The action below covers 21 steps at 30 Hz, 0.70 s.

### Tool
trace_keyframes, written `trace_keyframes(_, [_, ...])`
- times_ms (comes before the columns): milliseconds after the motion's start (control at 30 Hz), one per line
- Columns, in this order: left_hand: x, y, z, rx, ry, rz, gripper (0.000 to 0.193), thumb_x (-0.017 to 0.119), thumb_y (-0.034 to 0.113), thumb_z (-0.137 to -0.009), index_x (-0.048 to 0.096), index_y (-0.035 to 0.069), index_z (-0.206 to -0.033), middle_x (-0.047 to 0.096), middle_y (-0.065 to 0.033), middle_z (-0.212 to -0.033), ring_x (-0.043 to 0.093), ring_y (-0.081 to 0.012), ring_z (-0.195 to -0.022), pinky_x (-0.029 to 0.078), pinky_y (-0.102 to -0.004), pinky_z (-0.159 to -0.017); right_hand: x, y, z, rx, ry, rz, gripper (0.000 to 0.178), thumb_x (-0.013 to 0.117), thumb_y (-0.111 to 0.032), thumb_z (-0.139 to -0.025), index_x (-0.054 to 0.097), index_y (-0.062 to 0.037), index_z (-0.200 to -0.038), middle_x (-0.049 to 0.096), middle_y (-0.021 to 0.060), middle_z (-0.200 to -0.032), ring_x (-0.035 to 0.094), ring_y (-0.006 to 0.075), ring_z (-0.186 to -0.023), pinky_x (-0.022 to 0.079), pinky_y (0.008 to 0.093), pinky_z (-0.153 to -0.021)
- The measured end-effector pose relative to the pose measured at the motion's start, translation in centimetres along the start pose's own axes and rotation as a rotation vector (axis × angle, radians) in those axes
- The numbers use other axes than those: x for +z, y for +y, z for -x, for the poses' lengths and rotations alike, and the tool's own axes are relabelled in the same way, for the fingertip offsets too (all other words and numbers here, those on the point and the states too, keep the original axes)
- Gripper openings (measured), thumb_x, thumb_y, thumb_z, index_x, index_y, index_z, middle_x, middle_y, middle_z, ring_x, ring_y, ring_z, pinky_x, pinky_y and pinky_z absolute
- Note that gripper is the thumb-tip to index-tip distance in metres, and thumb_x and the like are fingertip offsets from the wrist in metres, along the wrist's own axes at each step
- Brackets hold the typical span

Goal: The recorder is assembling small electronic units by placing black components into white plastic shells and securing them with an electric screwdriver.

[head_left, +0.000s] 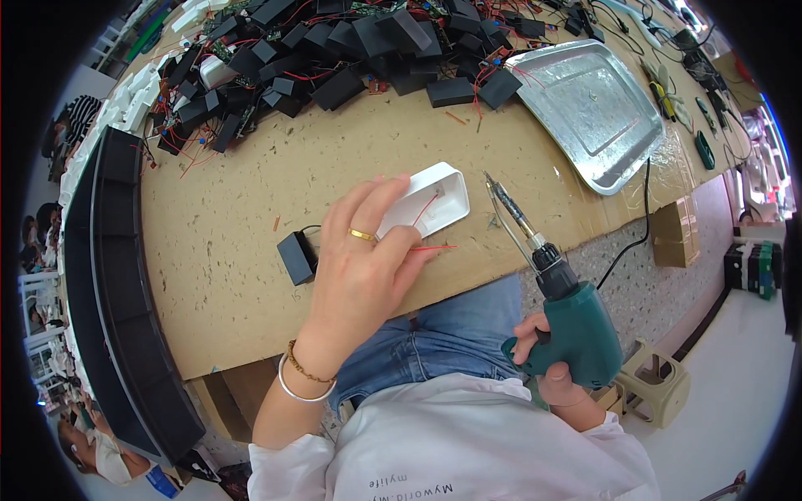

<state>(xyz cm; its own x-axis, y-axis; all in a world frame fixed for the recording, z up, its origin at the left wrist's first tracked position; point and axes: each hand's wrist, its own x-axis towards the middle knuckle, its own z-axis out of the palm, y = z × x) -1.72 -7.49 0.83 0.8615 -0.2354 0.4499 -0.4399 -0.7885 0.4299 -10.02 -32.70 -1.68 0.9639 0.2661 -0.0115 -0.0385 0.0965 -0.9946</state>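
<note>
The left hand (355, 259), thumb and forefinger together on the red wire (436, 248), rests other fingers on the white box (454, 199) at its right, so the right hand (560, 386), wrapped round the iron (585, 334), should bring its tip (489, 178) in clear of them.

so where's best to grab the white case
Probably by the outer walls of the white case, coming from its left end: its open side faces up with a red wire inside, and the tip of the green soldering gun sits just to the right.
</note>
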Motion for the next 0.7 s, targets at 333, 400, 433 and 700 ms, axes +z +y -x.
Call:
trace_keyframes(333, [0.8,0.0,-0.1,-0.129,0.057,0.119,0.017,0.072,0.015,-0.071,0.064,0.003,-0.080,0.053,-0.0111,-0.121,0.052,-0.0326,-0.106,0.044,-0.0405,-0.087,0.2,0.0,-0.1,0.058,0.033,0.039,0.075,0.057,-0.064,-0.076,0.045,0.0002,-0.113,0.056,0.0132,-0.099,0.057,0.0129,-0.067,0.048,0.0276,-0.064])
trace_keyframes(400, [1.3,0.3,-0.2,-0.193,0.069,0.143,0.016,0.072,0.015,-0.073,0.064,0.003,-0.081,0.053,-0.0114,-0.121,0.052,-0.0328,-0.105,0.044,-0.0408,-0.087,0.4,-0.2,-0.1,0.058,0.046,0.038,0.075,0.057,-0.064,-0.076,0.045,0.0002,-0.113,0.056,0.0131,-0.098,0.057,0.0129,-0.066,0.048,0.0275,-0.063])
trace_keyframes(433, [1.6,0.3,-0.3,-0.200,0.090,0.108,0.015,0.071,0.015,-0.075,0.063,0.003,-0.080,0.053,-0.0117,-0.120,0.053,-0.0329,-0.105,0.044,-0.0411,-0.086,0.5,-0.2,-0.2,0.058,0.058,0.039,0.075,0.057,-0.064,-0.076,0.045,0.0002,-0.113,0.056,0.0130,-0.098,0.057,0.0128,-0.066,0.048,0.0274,-0.063])
trace_keyframes(700, [3.8,0.4,-1.2,-0.046,0.166,-0.218,0.014,0.064,0.011,-0.078,0.054,0.002,-0.079,0.053,-0.0116,-0.116,0.051,-0.0309,-0.098,0.040,-0.0418,-0.081,0.3,0.3,0.0,0.070,0.055,0.006,0.072,0.058,-0.062,-0.077,0.045,-0.0020,-0.114,0.055,0.0140,-0.100,0.057,0.0128,-0.066,0.047,0.0275,-0.063])
